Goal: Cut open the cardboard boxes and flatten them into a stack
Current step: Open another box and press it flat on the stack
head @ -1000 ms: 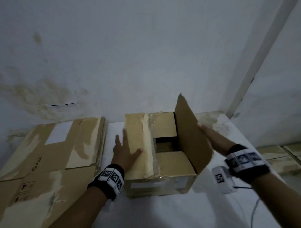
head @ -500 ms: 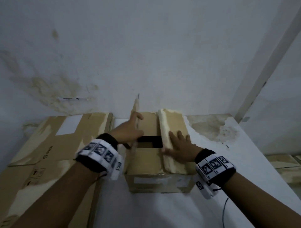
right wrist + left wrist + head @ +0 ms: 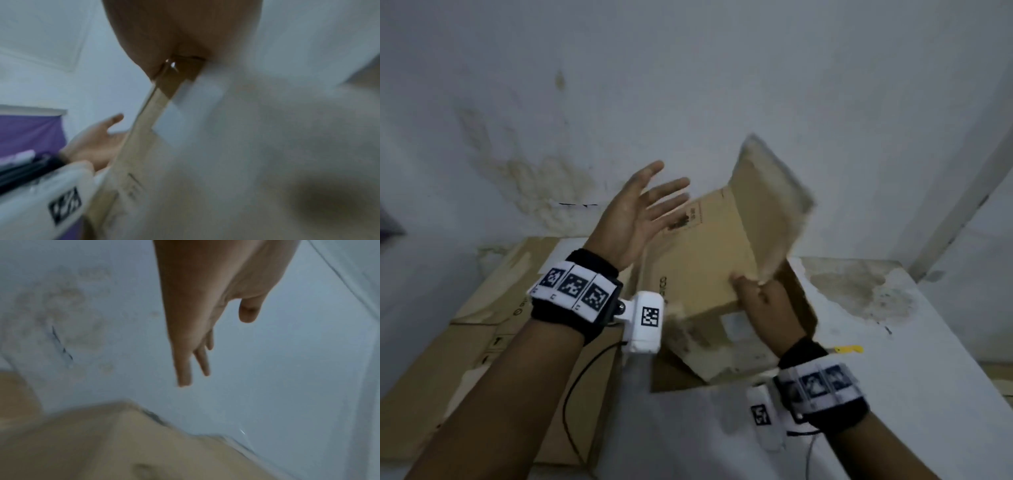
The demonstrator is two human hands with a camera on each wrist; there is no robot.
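Observation:
A brown cardboard box [image 3: 705, 260] is lifted off the white table [image 3: 914, 342] and tilted, with one flap [image 3: 774, 205] sticking up, blurred. My right hand [image 3: 763, 294] grips the box at its near right corner; in the right wrist view the box [image 3: 246, 162] fills the frame, blurred. My left hand [image 3: 643, 209] is raised beside the box's left side, palm toward it, fingers straight and spread, holding nothing. The left wrist view shows the same left hand [image 3: 195, 353] in front of the wall, above a box edge [image 3: 123, 443].
A stack of flattened cardboard [image 3: 493, 342] lies on the left of the table. A small yellow cutter [image 3: 849, 349] lies on the table right of my right wrist. A stained white wall [image 3: 688, 85] stands close behind. A cable [image 3: 575, 394] runs from the left wrist camera.
The box has left the table and tipped up in my right hand. My left hand has let go of the flap and risen, open, beside the box.

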